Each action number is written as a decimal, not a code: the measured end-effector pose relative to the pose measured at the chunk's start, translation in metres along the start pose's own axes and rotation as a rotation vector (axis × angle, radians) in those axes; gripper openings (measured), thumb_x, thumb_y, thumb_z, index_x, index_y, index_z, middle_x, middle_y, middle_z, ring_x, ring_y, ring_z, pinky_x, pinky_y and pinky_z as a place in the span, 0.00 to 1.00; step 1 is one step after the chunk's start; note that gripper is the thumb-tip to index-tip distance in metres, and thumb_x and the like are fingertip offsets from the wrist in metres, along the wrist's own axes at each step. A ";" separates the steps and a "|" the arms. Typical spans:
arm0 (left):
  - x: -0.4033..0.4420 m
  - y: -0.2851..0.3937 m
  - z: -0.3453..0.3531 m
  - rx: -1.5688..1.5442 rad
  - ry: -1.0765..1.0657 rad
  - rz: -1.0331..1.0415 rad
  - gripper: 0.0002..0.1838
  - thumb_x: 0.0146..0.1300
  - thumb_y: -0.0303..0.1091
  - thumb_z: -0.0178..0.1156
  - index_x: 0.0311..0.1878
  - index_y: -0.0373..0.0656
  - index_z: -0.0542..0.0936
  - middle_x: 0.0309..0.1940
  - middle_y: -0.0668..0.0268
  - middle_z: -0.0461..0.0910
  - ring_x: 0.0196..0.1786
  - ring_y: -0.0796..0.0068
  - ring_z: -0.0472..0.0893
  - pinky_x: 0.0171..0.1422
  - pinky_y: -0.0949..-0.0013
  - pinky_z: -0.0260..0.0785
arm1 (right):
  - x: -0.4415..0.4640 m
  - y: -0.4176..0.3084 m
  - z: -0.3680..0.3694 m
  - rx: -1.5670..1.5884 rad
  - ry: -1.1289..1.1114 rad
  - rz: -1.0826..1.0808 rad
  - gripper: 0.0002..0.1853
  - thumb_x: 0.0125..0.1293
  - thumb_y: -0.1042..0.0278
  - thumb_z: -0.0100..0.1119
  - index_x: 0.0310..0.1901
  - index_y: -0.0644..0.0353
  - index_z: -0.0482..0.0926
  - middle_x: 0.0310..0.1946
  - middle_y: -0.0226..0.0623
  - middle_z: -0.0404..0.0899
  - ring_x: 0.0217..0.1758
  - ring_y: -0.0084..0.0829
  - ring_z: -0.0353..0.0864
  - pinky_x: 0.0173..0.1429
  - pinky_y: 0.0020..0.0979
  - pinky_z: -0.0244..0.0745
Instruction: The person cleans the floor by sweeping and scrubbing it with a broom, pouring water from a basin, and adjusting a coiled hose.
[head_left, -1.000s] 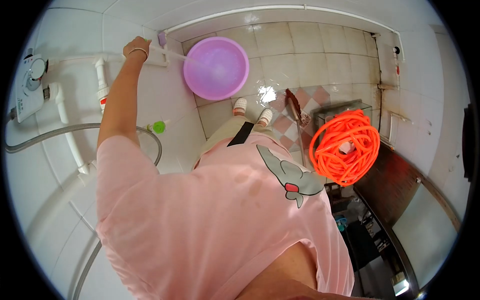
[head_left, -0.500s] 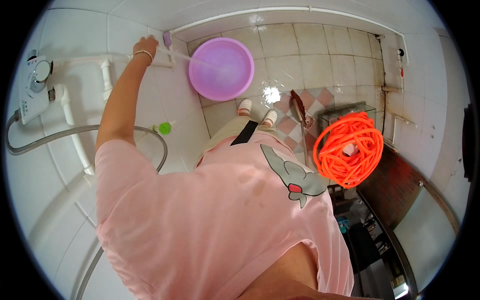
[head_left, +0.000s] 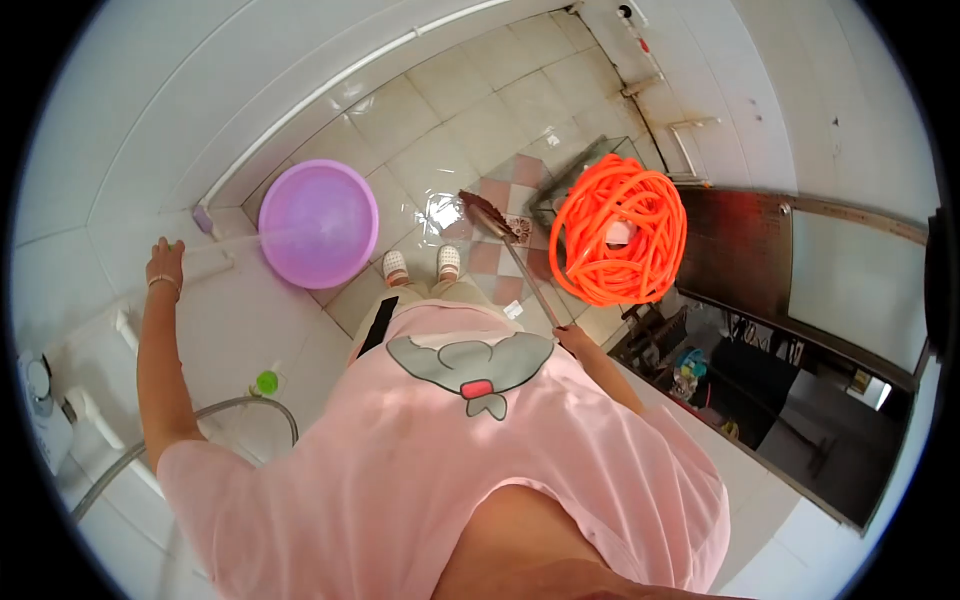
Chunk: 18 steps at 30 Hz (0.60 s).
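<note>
At the far left wall, my left hand [head_left: 165, 264] is closed around something too small to make out. A stream of water [head_left: 235, 243] runs from beside it into a round purple basin [head_left: 368, 235] on the tiled floor; water covers the basin's bottom. My right hand [head_left: 570, 340], partly hidden by my shirt, is closed around the upper end of a long handle [head_left: 535, 280]. That handle leads to a dark brown broom head [head_left: 480, 208], which lies low over the checkered tiles, left of a bundle of orange hose [head_left: 570, 240].
A glass tank [head_left: 550, 205] stands under the orange hose. On the left wall are a green-handled tap [head_left: 267, 382], a grey flexible hose [head_left: 245, 401], white pipes [head_left: 95, 418] and a water heater unit [head_left: 38, 385]. A dark cabinet [head_left: 740, 250] fills the right side.
The view has turned, so basin and orange hose appear further left. My right hand has come into view on the broom handle. Water still runs into the basin beside my left hand.
</note>
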<state>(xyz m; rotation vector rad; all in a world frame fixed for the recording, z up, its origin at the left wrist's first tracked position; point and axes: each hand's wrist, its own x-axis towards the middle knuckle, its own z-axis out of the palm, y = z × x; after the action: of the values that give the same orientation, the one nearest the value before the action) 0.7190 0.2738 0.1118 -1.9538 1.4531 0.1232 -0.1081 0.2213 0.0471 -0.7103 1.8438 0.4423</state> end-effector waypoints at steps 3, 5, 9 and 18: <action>-0.018 0.025 -0.089 -0.191 -0.183 -0.194 0.17 0.57 0.43 0.48 0.49 0.50 0.67 0.43 0.59 0.70 0.47 0.60 0.72 0.46 0.62 0.68 | -0.023 -0.022 0.004 -0.002 -0.002 0.055 0.16 0.55 0.61 0.50 0.42 0.61 0.70 0.20 0.38 0.69 0.12 0.26 0.65 0.13 0.26 0.58; -0.006 0.029 -0.097 -0.267 -0.269 -0.448 0.16 0.57 0.43 0.49 0.47 0.49 0.69 0.44 0.61 0.68 0.49 0.62 0.70 0.46 0.64 0.68 | -0.027 -0.021 0.010 0.022 0.007 0.048 0.15 0.55 0.60 0.50 0.40 0.61 0.70 0.20 0.38 0.69 0.13 0.26 0.65 0.12 0.26 0.57; 0.020 0.019 -0.050 -0.251 -0.343 -0.440 0.17 0.55 0.46 0.50 0.44 0.47 0.72 0.45 0.62 0.70 0.50 0.65 0.71 0.47 0.65 0.68 | -0.018 -0.013 0.015 0.056 0.033 -0.001 0.14 0.54 0.60 0.51 0.36 0.62 0.71 0.19 0.37 0.69 0.12 0.26 0.64 0.11 0.26 0.56; 0.004 0.035 -0.085 -0.313 -0.329 -0.523 0.15 0.56 0.38 0.50 0.46 0.45 0.68 0.46 0.59 0.68 0.49 0.63 0.71 0.46 0.65 0.68 | -0.020 -0.018 0.015 0.044 -0.036 0.029 0.17 0.55 0.61 0.50 0.44 0.60 0.70 0.19 0.37 0.69 0.13 0.27 0.65 0.12 0.28 0.58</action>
<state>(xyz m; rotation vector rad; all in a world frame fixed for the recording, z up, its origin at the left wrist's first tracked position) 0.6628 0.2176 0.1579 -2.3662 0.7142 0.4313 -0.0810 0.2218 0.0605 -0.6425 1.8266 0.4288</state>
